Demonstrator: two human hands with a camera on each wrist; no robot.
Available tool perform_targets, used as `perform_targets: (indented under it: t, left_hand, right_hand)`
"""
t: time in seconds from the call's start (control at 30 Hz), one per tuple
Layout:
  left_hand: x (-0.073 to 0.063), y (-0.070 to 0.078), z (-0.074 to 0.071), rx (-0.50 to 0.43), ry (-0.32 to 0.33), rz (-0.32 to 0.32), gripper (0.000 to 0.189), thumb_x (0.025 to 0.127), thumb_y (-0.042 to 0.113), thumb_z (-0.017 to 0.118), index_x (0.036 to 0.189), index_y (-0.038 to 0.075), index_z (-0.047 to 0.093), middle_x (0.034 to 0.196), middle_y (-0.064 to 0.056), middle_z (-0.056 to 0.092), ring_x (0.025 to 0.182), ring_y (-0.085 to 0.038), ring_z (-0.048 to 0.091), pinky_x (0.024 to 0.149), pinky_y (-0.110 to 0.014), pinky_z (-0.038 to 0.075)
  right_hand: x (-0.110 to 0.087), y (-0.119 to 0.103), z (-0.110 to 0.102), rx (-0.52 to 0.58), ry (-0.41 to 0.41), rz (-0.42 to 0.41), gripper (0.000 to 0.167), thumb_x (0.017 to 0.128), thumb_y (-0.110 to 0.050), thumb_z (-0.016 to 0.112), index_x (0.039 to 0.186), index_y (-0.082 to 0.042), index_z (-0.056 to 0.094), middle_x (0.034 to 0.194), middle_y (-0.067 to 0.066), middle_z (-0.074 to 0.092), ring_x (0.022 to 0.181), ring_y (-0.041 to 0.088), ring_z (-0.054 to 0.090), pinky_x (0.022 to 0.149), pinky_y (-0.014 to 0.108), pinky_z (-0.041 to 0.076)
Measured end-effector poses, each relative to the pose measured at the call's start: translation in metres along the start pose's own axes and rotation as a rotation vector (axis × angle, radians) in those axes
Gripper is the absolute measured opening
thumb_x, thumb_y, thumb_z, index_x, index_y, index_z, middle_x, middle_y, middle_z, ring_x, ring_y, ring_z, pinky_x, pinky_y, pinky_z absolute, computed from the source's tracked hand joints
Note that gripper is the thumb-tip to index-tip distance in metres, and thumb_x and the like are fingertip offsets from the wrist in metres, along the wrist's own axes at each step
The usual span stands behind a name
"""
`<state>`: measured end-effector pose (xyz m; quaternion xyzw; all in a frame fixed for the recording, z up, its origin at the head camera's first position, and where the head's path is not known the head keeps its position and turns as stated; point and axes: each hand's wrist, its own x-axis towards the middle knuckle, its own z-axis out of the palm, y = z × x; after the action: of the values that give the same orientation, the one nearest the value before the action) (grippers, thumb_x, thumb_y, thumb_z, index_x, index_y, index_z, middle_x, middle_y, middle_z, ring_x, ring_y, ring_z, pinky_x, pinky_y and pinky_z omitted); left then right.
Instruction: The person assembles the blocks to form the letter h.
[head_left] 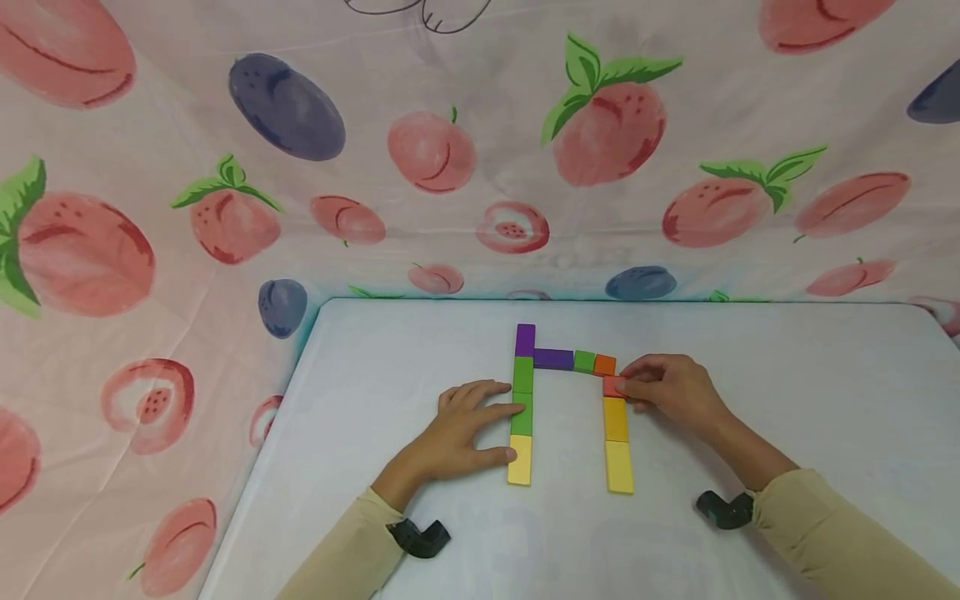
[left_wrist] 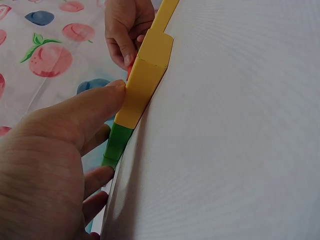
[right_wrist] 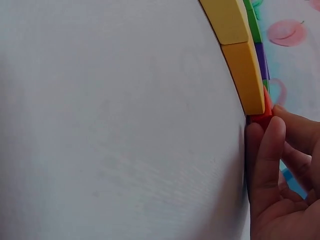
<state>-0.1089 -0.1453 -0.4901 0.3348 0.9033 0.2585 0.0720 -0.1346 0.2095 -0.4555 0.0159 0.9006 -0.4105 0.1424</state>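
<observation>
Coloured blocks lie on the white table in two columns joined by a row. My left hand rests beside the left column, its thumb at the pale yellow block and its index finger on the lower green block. Above these come another green block and a purple block. In the row are a long purple block, a small green block and an orange block. With thumb and fingers, my right hand pinches the red block atop the right column.
Below the red block are an amber block and a yellow block. The white tabletop ends at the back against a fruit-print cloth. Black wrist mounts sit at both sleeves.
</observation>
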Motion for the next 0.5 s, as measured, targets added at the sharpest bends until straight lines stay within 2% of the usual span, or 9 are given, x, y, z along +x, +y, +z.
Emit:
perform_targets:
  t: [0.33, 0.5]
  left_hand:
    - [0.0003, 0.0, -0.0001, 0.003, -0.01, -0.008, 0.062, 0.092, 0.057, 0.066, 0.149, 0.036, 0.053, 0.162, 0.003, 0.038, 0.153, -0.02, 0.027, 0.118, -0.059, 0.018]
    - [0.0004, 0.0001, -0.0001, 0.005, -0.01, -0.008, 0.062, 0.092, 0.057, 0.065, 0.149, 0.037, 0.053, 0.162, 0.003, 0.038, 0.153, -0.02, 0.026, 0.118, -0.059, 0.018]
  right_hand:
    - [0.0001, -0.0027, -0.0016, -0.058, -0.01, -0.026, 0.037, 0.091, -0.036, 0.078, 0.115, -0.008, 0.075, 0.092, 0.005, 0.075, 0.064, 0.016, 0.064, 0.066, 0.027, 0.05]
    - [-0.0021, -0.0031, -0.0018, -0.115, 0.016, -0.05, 0.037, 0.092, -0.037, 0.076, 0.117, -0.009, 0.074, 0.095, 0.005, 0.075, 0.077, 0.018, 0.063, 0.067, 0.028, 0.052]
